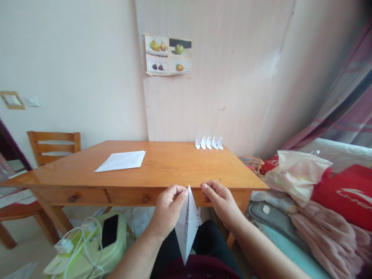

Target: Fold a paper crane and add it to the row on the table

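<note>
A folded sheet of white paper (187, 228), long and diamond-shaped with printing along its middle crease, hangs point down above my lap. My left hand (171, 209) pinches it near the upper tip, thumb and forefinger closed on the left edge. Just right of that tip is my right hand (221, 201), its thumb and forefinger pressed together and apart from the paper. Whether anything small is between those fingers I cannot make out. Several small folded paper figures (209, 143) stand in a row at the table's far right, and a stack of printed sheets (121, 160) lies on the left.
The wooden table (168, 166) has drawers facing me. At lower left, a phone (109, 231) and white cables lie on a green box (116, 255). A wooden chair (55, 148) stands at the left. Bags and a pink blanket (328, 228) are piled on the right.
</note>
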Motion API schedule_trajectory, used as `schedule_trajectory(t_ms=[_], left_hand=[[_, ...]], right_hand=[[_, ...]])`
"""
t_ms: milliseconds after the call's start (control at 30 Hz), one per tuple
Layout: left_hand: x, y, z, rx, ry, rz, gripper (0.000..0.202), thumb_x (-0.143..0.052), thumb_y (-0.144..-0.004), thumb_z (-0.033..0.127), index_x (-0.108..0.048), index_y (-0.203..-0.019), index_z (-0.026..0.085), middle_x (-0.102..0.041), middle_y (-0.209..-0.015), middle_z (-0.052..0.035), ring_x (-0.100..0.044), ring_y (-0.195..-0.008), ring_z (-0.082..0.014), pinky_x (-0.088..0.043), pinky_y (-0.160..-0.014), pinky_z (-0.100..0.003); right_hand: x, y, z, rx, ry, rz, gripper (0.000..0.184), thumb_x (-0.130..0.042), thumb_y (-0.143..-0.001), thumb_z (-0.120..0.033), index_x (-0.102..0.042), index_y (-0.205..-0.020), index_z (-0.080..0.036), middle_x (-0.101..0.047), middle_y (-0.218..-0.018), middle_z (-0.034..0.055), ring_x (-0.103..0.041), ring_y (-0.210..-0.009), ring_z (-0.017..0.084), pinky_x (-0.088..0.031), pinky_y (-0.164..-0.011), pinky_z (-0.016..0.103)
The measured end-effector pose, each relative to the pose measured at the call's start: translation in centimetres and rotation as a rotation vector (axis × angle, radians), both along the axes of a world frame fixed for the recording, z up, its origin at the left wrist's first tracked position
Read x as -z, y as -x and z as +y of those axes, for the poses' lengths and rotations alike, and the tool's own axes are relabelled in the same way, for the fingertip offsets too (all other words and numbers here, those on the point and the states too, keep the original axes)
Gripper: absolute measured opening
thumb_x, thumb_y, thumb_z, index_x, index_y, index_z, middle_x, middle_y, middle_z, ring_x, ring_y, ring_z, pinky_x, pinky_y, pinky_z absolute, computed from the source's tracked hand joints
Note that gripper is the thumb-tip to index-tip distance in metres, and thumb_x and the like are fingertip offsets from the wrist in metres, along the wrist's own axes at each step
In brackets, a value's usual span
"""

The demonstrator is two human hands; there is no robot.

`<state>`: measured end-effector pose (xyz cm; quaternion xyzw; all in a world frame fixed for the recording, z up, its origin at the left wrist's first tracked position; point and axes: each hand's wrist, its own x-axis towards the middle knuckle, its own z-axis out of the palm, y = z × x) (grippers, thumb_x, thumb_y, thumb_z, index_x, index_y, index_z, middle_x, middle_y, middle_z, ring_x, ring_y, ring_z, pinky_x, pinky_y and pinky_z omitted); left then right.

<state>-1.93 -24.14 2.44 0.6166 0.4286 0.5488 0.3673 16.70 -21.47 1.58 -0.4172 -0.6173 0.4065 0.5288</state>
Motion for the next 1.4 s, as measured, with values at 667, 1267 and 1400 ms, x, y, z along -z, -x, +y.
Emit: schedule_trajectory(t_ms=[667,1267,1400], left_hand=[[0.8,-0.3,0.4,0.008,0.120,-0.282,0.023,-0.067,-0.087,0.041,-0.067,-0.086,0.018,-0.064,-0.076,0.0012,-0.055,-0.068,-0.0122,-0.042,-0.064,-0.022],[0.7,-0.2,0.8,-0.014,0.100,-0.310,0.026,-0.072,-0.083,0.043,-0.070,-0.084,0.017,-0.066,-0.078,-0.0007,-0.057,-0.071,-0.0135,-0.043,-0.066,-0.023],[0.7,-0.3,1.6,-0.071,0.102,-0.379,0.025,-0.075,-0.080,0.041,-0.068,-0.080,0.017,-0.060,-0.070,0.0028,-0.051,-0.063,-0.0102,-0.039,-0.060,-0.021]], right_hand=[[2.5,1.2,-1.1,-0.274,0.138,0.044,0.042,-0.068,-0.085,-0.058,-0.062,-0.081,-0.017,-0.055,-0.065,-0.0018,-0.045,-0.056,0.011,-0.035,-0.053,0.024],[2.1,1.3,-1.6,-0.297,0.096,-0.020,0.039,-0.066,-0.088,-0.055,-0.063,-0.085,-0.016,-0.059,-0.069,-0.0007,-0.046,-0.058,0.011,-0.037,-0.054,0.023],[2.0,1.5,-1.7,-0.315,0.077,-0.059,0.036,-0.064,-0.090,-0.052,-0.065,-0.090,-0.016,-0.063,-0.076,0.0017,-0.052,-0.065,0.013,-0.042,-0.060,0.025]])
